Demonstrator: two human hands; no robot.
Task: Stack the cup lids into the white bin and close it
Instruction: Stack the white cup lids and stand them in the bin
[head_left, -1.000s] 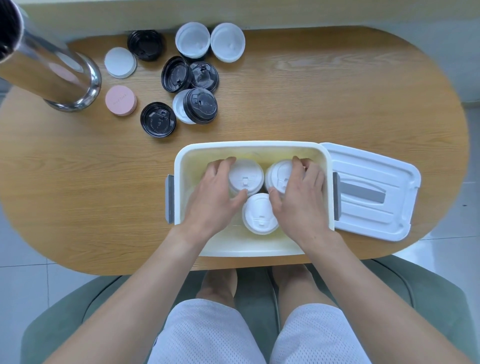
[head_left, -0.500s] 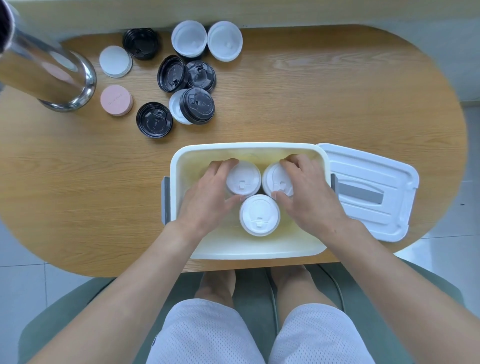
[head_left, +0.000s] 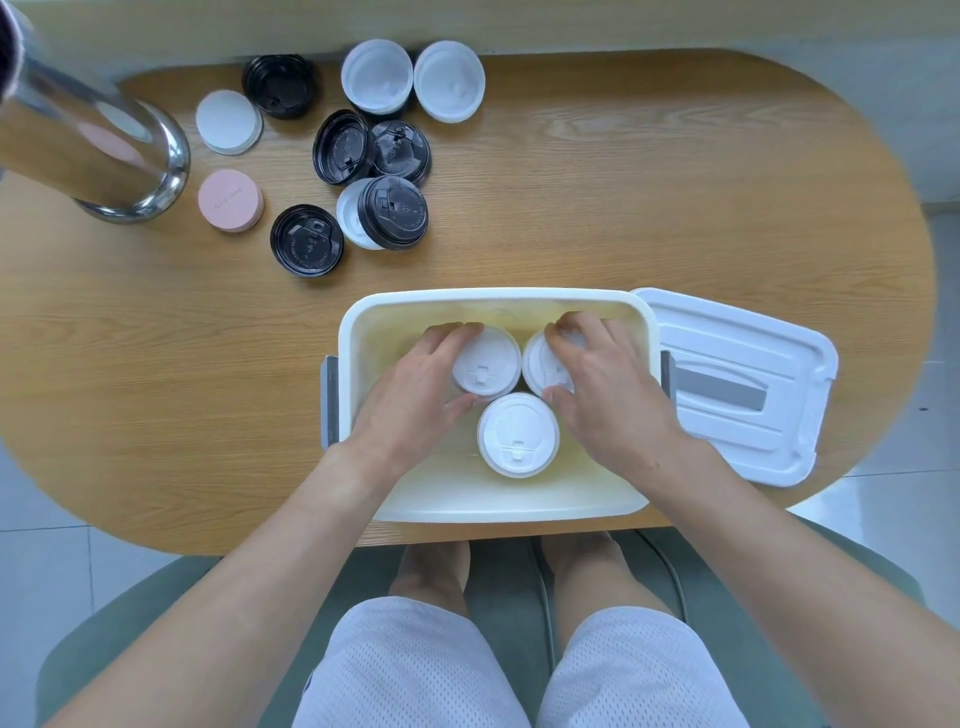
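The white bin (head_left: 358, 322) stands open at the table's near edge. Three stacks of white cup lids sit inside it. My left hand (head_left: 410, 400) grips the back-left stack (head_left: 488, 364) between fingers and thumb. My right hand (head_left: 608, 389) grips the back-right stack (head_left: 540, 364) the same way. The front stack (head_left: 518, 434) stands free between my hands. The bin's white cover (head_left: 743, 384) lies flat just right of the bin. Several black lids (head_left: 306, 240) and white lids (head_left: 449, 80) lie loose at the table's back left.
A tall shiny steel cylinder (head_left: 88, 145) stands at the far left. Beside it lie a pink round lid (head_left: 230, 200) and a flat white lid (head_left: 228, 122). The oval wooden table (head_left: 675, 197) is bare wood on its right half.
My right hand has shifted from over the front stack to the back-right stack and now wraps it. My left hand stays on the back-left stack.
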